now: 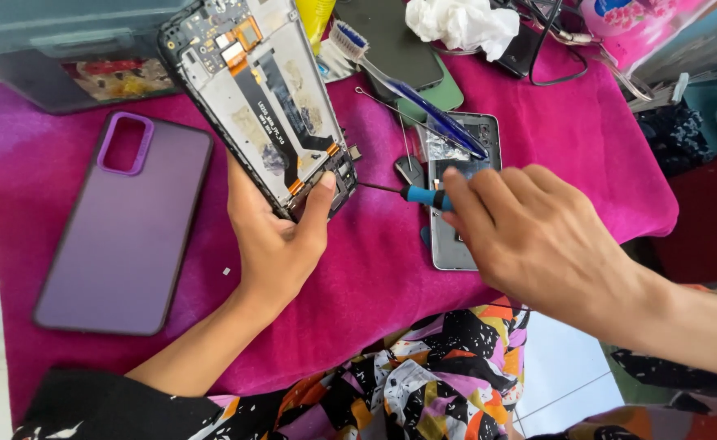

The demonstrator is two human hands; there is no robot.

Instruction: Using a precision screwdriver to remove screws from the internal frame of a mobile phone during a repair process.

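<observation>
**Opened phone held at an angle, screwdriver tip at its lower corner**

Opened phone (262, 102), its back off and its board and flex cables bare, sits tilted at about 11 o'clock from the middle of the magenta cloth (375, 269). The left hand (275, 236) grips it from below, fingers wrapped behind the frame and the thumb pressed on the lower right corner. The right hand (538, 240) comes in from 3 o'clock, fingers closed around a small screwdriver (411, 194) with a blue handle; its thin shaft points toward 9 o'clock and the tip meets the phone's lower edge just beside the thumb.

Under the right hand lies a grey back cover (456, 244), flat on the cloth. A blue toothbrush (407, 90) rests across its top end at 12 o'clock. At 9 o'clock a purple phone case (122, 236) lies flat, well apart from the hands. Crumpled white tissue (460, 23) sits at the far edge, at 12 o'clock.
</observation>
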